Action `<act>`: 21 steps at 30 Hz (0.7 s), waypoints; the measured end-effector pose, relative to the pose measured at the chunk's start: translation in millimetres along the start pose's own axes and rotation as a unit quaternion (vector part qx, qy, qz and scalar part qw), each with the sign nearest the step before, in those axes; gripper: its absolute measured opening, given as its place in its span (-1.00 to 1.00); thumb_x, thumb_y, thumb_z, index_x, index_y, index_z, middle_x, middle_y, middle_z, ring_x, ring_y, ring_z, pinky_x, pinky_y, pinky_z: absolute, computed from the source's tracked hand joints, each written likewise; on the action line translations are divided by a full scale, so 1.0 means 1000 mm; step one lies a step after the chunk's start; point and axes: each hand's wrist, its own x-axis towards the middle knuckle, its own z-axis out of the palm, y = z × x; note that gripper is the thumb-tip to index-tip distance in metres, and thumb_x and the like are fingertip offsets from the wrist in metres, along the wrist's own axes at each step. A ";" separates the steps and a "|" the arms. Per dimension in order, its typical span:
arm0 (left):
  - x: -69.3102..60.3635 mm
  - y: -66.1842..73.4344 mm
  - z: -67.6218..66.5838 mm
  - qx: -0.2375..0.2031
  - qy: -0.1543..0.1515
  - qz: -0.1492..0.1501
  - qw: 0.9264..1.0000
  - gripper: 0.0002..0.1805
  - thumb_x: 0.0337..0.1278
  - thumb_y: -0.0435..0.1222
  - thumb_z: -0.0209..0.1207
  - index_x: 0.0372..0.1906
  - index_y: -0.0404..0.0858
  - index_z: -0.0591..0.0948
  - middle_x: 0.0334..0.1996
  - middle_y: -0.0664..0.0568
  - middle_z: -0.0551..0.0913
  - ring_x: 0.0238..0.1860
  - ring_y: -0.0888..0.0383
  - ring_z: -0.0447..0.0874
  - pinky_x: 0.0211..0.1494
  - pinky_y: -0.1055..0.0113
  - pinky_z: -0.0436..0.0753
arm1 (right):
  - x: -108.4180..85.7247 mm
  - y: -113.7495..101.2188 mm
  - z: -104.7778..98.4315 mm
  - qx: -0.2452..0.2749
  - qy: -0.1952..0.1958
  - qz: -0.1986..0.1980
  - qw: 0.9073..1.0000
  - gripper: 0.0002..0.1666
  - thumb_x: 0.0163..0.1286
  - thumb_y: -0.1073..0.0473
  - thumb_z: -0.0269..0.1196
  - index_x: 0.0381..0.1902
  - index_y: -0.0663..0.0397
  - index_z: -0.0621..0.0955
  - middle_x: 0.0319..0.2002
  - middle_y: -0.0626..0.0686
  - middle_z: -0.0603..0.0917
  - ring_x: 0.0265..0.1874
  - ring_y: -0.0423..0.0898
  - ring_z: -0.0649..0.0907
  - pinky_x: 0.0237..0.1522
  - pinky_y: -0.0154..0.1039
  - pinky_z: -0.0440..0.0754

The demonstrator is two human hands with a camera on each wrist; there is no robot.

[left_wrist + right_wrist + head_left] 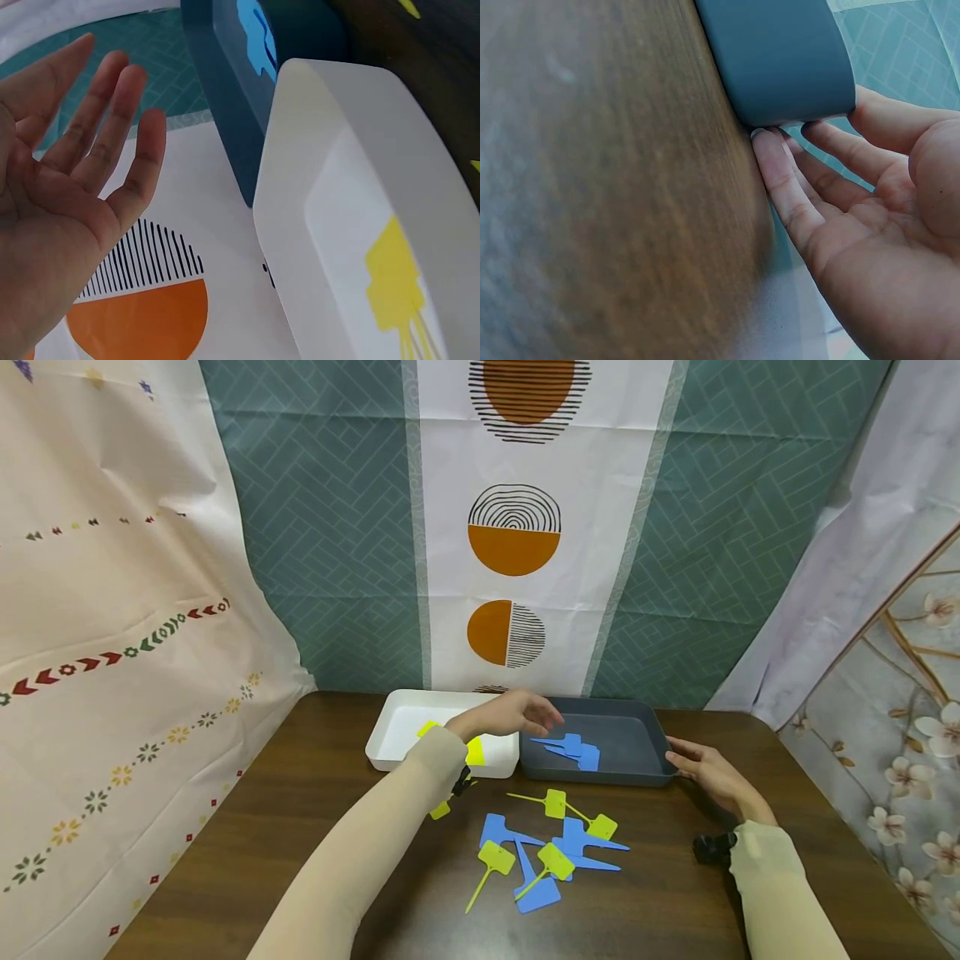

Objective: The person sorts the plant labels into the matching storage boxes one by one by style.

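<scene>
In the head view my left hand [513, 713] hovers over where the white tray [442, 699] meets the dark grey tray [630, 735]. Its fingers are loosely bent around nothing, as the left wrist view confirms. My right hand [712, 774] touches the dark tray's right end with fingertips fairly straight; in the right wrist view the thumb [892, 120] meets its upper edge. Blue plant labels [588, 757] lie inside the dark tray. Yellow plant labels [394, 274] lie in the white one, partly hidden by my left arm in the head view.
Several loose labels lie on the brown table [645, 893] before the trays, blue T-shaped labels [538, 893] mixed with yellow labels [555, 860], some overlapping. A patterned curtain [345, 543] hangs right behind the trays, with other cloths at both sides.
</scene>
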 end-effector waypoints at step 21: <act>-0.041 -0.002 -0.001 0.014 -0.009 -0.019 1.000 -0.67 0.39 -0.39 0.28 0.19 -0.22 0.69 0.01 -0.02 0.73 0.09 0.12 0.68 0.13 0.31 0.66 | 0.000 -0.001 0.001 0.001 -0.003 0.002 1.000 -0.13 0.68 -0.02 0.09 0.63 0.38 0.02 0.60 0.47 -0.01 0.54 0.41 0.13 0.14 -0.46 0.46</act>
